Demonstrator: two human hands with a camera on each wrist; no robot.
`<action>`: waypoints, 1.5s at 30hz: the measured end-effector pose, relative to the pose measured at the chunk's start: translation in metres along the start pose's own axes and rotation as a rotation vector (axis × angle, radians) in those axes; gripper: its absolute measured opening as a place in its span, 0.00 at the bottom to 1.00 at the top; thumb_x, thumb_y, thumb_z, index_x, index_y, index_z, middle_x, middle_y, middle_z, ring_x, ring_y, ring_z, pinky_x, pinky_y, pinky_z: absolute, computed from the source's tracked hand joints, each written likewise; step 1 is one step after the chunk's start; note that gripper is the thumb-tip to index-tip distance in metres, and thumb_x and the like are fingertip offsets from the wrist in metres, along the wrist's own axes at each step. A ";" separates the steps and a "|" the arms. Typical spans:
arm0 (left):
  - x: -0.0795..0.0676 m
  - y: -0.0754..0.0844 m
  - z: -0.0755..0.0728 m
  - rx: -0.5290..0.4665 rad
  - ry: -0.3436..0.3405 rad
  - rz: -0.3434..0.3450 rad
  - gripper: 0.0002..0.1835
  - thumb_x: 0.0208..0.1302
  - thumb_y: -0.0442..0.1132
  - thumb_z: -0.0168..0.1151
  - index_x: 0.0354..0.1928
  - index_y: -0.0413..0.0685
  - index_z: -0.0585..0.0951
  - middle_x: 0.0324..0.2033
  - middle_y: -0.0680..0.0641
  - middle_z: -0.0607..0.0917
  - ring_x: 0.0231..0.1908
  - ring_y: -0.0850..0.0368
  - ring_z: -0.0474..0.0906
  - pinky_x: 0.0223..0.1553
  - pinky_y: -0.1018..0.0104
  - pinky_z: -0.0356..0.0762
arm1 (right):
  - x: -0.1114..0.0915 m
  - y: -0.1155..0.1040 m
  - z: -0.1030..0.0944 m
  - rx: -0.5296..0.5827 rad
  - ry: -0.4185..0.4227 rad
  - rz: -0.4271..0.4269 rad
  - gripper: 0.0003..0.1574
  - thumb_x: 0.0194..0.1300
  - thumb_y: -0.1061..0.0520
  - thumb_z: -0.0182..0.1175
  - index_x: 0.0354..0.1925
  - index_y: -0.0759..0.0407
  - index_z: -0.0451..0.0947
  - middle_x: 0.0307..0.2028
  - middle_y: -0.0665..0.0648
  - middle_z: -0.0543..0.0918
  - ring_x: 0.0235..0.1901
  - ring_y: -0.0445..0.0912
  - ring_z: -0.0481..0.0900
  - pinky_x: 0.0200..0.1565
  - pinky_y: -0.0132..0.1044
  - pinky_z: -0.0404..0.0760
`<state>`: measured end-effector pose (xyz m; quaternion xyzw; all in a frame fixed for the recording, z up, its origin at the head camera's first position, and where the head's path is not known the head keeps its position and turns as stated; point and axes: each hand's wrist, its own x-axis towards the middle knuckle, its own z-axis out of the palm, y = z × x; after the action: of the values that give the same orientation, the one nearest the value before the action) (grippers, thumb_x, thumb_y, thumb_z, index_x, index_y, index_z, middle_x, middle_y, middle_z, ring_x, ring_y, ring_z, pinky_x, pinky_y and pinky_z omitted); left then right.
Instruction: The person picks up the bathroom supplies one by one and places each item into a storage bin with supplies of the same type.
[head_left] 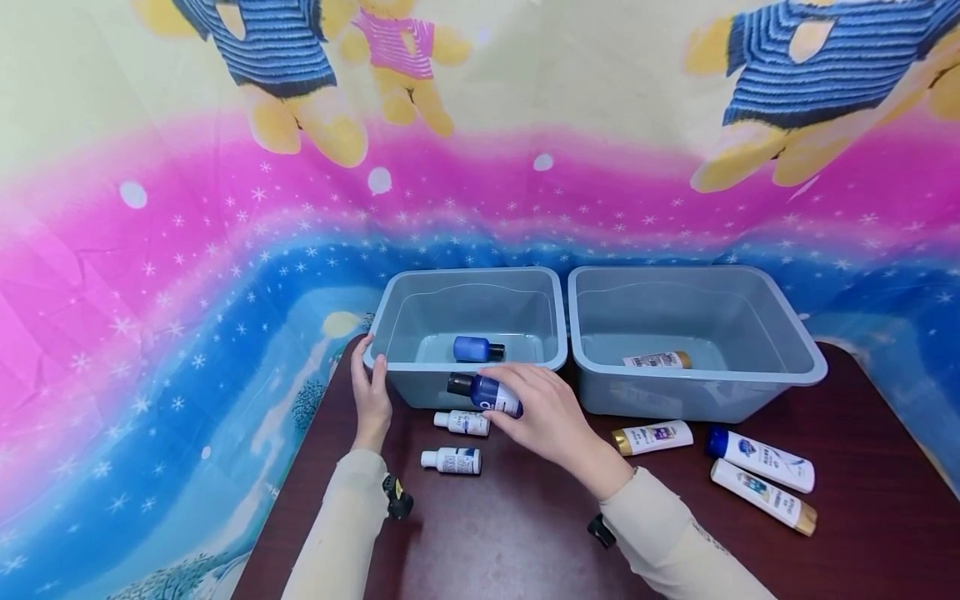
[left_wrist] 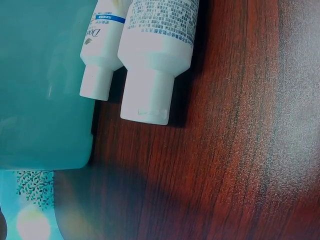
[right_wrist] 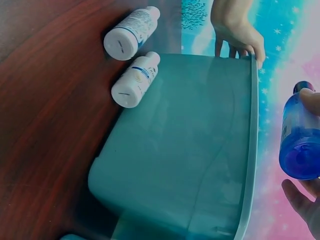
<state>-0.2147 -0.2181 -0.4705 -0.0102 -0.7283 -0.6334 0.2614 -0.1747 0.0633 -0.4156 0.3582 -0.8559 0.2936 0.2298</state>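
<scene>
From here, right hand (head_left: pixel 543 410) pinches blue bottle (head_left: pixel 487 393) between thumb and fingers, raised by left bin's (head_left: pixel 427 367) front rim, likely clearing white bottles (head_left: pixel 459 461) below. Left hand (head_left: pixel 371 408) grips the bin's front-left rim, fingers curled, apparently steadying it.

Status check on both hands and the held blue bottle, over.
Right hand holds blue bottle near front rim of left bin. Left hand touches its left front corner. Second blue bottle lying inside; possible bump if lowered there.
</scene>
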 end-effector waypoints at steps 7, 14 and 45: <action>-0.001 0.000 0.000 -0.011 0.004 0.000 0.25 0.76 0.35 0.47 0.70 0.32 0.63 0.71 0.34 0.59 0.71 0.40 0.54 0.67 0.41 0.52 | 0.008 0.002 0.000 -0.016 0.016 -0.014 0.35 0.54 0.49 0.76 0.59 0.50 0.78 0.52 0.53 0.83 0.51 0.49 0.80 0.52 0.48 0.78; -0.002 0.001 0.000 -0.006 0.001 -0.008 0.25 0.76 0.36 0.47 0.71 0.33 0.63 0.71 0.35 0.59 0.71 0.40 0.54 0.67 0.42 0.52 | 0.017 0.006 -0.001 -0.027 -0.008 0.002 0.36 0.54 0.48 0.76 0.61 0.48 0.77 0.53 0.53 0.82 0.51 0.50 0.80 0.51 0.50 0.79; 0.001 -0.003 0.002 -0.044 0.017 -0.016 0.24 0.76 0.32 0.46 0.70 0.33 0.62 0.71 0.35 0.59 0.70 0.42 0.55 0.66 0.42 0.56 | 0.047 0.031 -0.002 -0.025 -0.090 0.095 0.35 0.56 0.50 0.75 0.62 0.50 0.77 0.52 0.53 0.83 0.49 0.50 0.80 0.48 0.48 0.79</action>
<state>-0.2169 -0.2171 -0.4730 -0.0050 -0.7119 -0.6515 0.2622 -0.2275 0.0602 -0.3968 0.3271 -0.8851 0.2772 0.1811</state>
